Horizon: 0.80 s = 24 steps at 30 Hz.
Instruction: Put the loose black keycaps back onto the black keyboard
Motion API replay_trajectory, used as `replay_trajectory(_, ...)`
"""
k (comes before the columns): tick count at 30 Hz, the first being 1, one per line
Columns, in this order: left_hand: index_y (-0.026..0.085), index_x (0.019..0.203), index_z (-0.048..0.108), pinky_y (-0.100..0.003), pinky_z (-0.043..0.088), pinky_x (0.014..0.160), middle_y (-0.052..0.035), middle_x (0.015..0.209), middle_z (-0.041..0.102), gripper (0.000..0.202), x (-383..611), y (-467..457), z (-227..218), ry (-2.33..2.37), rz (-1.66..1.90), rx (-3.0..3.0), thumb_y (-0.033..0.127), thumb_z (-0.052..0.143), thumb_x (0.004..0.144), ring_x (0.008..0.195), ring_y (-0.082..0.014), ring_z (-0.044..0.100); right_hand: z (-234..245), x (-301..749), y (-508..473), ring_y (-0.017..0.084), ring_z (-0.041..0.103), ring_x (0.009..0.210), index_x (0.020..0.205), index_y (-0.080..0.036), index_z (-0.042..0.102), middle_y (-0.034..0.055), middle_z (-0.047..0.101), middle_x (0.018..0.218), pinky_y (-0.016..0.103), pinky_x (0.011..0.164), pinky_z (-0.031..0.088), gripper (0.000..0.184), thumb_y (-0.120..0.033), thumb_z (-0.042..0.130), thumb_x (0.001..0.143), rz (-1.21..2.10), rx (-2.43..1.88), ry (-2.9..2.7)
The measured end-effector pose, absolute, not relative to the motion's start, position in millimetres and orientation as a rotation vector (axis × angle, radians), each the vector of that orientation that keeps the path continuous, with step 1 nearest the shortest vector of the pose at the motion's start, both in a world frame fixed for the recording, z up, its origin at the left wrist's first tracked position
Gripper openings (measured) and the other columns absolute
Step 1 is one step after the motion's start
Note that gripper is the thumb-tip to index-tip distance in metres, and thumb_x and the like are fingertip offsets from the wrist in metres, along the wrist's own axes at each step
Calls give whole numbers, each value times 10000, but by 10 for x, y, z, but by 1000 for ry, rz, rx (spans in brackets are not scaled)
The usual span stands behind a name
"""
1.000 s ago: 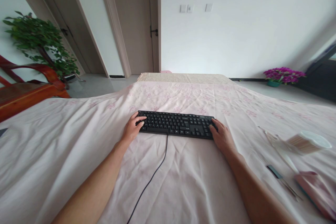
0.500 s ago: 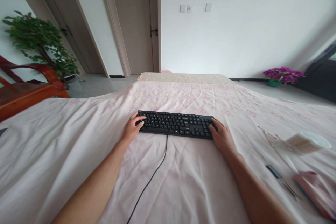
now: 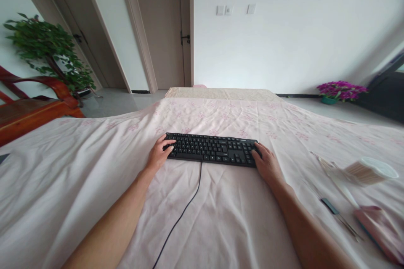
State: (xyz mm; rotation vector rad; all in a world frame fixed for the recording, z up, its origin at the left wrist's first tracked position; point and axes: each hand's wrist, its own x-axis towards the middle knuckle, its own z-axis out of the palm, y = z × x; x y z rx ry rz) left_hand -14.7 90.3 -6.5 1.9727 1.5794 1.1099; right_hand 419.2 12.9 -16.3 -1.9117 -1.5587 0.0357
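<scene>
A black computer keyboard (image 3: 202,148) lies flat on the pale pink cloth (image 3: 208,210), its long side across my view and its keys facing up. My left hand (image 3: 160,151) grips its left end, thumb and a finger on top of the keys. At the opposite end, my right hand (image 3: 267,160) holds the right edge, with the thumb over the number keys and other fingers along the side. From the keyboard's near edge a black cable (image 3: 186,208) runs toward me and out at the bottom.
On the right lie a clear tub of cotton swabs (image 3: 369,172), a thin tool with a dark handle (image 3: 330,206) and a folded pink cloth (image 3: 380,229). A wooden chair (image 3: 59,92) and a leafy plant (image 3: 47,46) stand at left; purple flowers (image 3: 342,89) sit by the wall.
</scene>
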Motion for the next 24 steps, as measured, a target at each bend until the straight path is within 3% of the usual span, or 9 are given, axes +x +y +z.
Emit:
replay_trajectory(6, 261, 1088, 707, -405, 306, 1144, -52, 1442, 455, 298, -149, 903, -64, 1577, 1111, 1969, 261, 578, 820, 1326, -240, 443, -179, 4204, 131, 274, 482, 1265, 1334, -190, 548, 113, 533, 1374, 448, 1091, 342, 498, -437, 427, 919, 35, -1879, -1559)
replay_trajectory(24, 245, 1096, 704, -407, 307, 1142, -68, 1442, 453, 299, -124, 877, -22, 1583, 1100, 1961, 273, 560, 836, 1330, -245, 437, -163, 4184, 125, 287, 482, 1261, 1333, -148, 549, 133, 531, 1374, 443, 1092, 346, 525, -446, 409, 923, 25, -1904, -1563)
